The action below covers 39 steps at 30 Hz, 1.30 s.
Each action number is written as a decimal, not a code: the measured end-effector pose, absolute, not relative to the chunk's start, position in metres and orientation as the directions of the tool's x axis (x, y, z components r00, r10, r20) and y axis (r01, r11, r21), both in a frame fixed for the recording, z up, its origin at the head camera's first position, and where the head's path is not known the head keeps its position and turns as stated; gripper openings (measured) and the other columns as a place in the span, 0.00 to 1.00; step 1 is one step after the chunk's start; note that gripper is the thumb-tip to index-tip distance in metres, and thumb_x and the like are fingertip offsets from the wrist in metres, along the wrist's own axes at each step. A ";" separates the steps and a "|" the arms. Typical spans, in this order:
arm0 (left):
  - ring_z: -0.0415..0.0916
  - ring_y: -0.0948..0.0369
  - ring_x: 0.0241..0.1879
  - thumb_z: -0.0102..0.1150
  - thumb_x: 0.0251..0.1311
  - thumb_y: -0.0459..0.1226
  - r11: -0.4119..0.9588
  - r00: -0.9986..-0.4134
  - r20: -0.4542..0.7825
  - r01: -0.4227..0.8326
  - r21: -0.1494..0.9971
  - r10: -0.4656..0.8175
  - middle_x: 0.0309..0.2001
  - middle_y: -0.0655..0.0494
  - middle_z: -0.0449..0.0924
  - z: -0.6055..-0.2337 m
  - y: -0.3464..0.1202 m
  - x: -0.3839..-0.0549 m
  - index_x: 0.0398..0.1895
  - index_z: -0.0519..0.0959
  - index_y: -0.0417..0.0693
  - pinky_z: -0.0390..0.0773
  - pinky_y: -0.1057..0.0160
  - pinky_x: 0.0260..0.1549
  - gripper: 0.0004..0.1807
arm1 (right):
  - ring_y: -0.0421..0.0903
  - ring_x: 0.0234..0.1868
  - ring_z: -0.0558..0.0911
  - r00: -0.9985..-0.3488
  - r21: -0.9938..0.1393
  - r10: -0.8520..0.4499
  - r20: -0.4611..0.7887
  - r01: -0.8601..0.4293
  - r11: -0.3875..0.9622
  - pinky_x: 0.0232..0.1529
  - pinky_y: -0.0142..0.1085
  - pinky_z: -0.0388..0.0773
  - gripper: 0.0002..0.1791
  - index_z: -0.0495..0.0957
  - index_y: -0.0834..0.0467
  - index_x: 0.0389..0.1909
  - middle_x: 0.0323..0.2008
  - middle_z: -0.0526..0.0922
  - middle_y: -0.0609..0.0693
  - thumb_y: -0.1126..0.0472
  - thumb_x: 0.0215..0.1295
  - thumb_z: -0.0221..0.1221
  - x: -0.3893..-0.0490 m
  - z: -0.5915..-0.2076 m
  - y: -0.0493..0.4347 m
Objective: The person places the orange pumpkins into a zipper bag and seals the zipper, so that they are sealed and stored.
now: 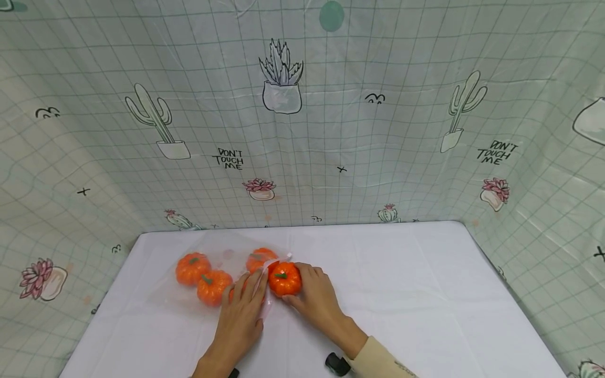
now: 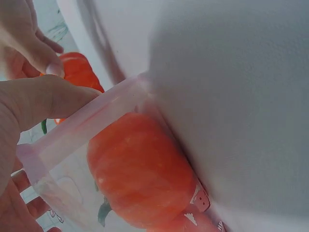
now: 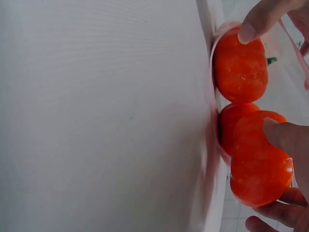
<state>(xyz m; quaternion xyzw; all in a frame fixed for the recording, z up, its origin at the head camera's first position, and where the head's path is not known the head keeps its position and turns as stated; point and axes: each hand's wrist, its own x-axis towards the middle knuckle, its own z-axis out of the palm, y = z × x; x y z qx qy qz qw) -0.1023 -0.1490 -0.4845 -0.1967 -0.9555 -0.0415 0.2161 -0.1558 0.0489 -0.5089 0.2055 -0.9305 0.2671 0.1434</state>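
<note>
A clear plastic bag with a pink edge lies on the table's left half, several small orange toy pumpkins inside it. My left hand holds the bag near its mouth, its fingers over a bagged pumpkin. In the left wrist view the thumb lies along the pink rim, beside a pumpkin seen through the film. Fingers and thumb of my right hand grip another orange pumpkin with a green stem, at the bag's mouth. The right wrist view shows this pumpkin overlapping one behind it.
A white cloth covers the table. Around its back and sides hangs a pale curtain with a grid and cactus drawings. By the right sleeve sits a small black object.
</note>
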 end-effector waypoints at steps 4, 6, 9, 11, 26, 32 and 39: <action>0.67 0.42 0.68 0.86 0.32 0.32 0.921 -0.835 0.417 0.390 -0.012 0.359 0.72 0.45 0.71 -0.484 -0.149 -0.102 0.74 0.73 0.38 0.68 0.42 0.60 0.56 | 0.57 0.56 0.81 -0.875 -0.448 -0.302 0.378 -0.459 0.768 0.60 0.51 0.79 0.40 0.74 0.65 0.64 0.58 0.83 0.58 0.53 0.55 0.80 -0.157 -0.508 0.046; 0.67 0.42 0.68 0.87 0.32 0.33 0.921 -0.834 0.419 0.390 -0.015 0.360 0.72 0.45 0.71 -0.485 -0.149 -0.102 0.74 0.72 0.38 0.68 0.42 0.60 0.56 | 0.57 0.56 0.81 -0.874 -0.451 -0.301 0.382 -0.461 0.764 0.60 0.51 0.79 0.40 0.74 0.65 0.64 0.58 0.83 0.58 0.53 0.55 0.80 -0.157 -0.507 0.044; 0.68 0.42 0.68 0.87 0.30 0.33 0.919 -0.826 0.433 0.394 -0.015 0.361 0.72 0.45 0.71 -0.485 -0.149 -0.102 0.73 0.72 0.38 0.69 0.42 0.59 0.57 | 0.57 0.56 0.81 -0.867 -0.449 -0.302 0.395 -0.470 0.760 0.59 0.50 0.79 0.40 0.74 0.64 0.65 0.58 0.83 0.58 0.52 0.56 0.80 -0.158 -0.507 0.041; 0.68 0.42 0.67 0.88 0.29 0.32 0.918 -0.821 0.442 0.397 -0.012 0.361 0.71 0.45 0.71 -0.486 -0.149 -0.102 0.73 0.72 0.38 0.69 0.42 0.58 0.57 | 0.57 0.57 0.81 -0.864 -0.447 -0.302 0.402 -0.473 0.759 0.59 0.50 0.79 0.40 0.74 0.64 0.65 0.58 0.83 0.57 0.51 0.56 0.80 -0.158 -0.506 0.040; 0.67 0.43 0.67 0.87 0.29 0.31 0.917 -0.811 0.464 0.400 -0.008 0.358 0.71 0.45 0.72 -0.486 -0.146 -0.100 0.74 0.71 0.38 0.69 0.41 0.59 0.58 | 0.56 0.54 0.81 -0.888 -0.468 -0.219 0.405 -0.407 0.784 0.57 0.49 0.80 0.42 0.74 0.65 0.64 0.55 0.85 0.58 0.50 0.55 0.80 -0.161 -0.510 0.023; 0.67 0.43 0.68 0.87 0.32 0.32 0.920 -0.826 0.441 0.391 -0.001 0.352 0.72 0.46 0.71 -0.486 -0.145 -0.100 0.75 0.71 0.38 0.68 0.41 0.60 0.57 | 0.56 0.52 0.81 -0.873 -0.435 -0.216 0.437 -0.415 0.799 0.54 0.48 0.80 0.39 0.76 0.63 0.61 0.53 0.83 0.58 0.48 0.54 0.80 -0.161 -0.515 0.018; 0.66 0.43 0.69 0.87 0.33 0.33 0.925 -0.840 0.422 0.380 0.009 0.341 0.73 0.46 0.70 -0.487 -0.143 -0.100 0.75 0.71 0.39 0.68 0.40 0.62 0.57 | 0.54 0.47 0.79 -0.853 -0.395 -0.182 0.489 -0.403 0.826 0.46 0.46 0.80 0.39 0.78 0.61 0.59 0.48 0.82 0.56 0.48 0.50 0.82 -0.163 -0.519 0.015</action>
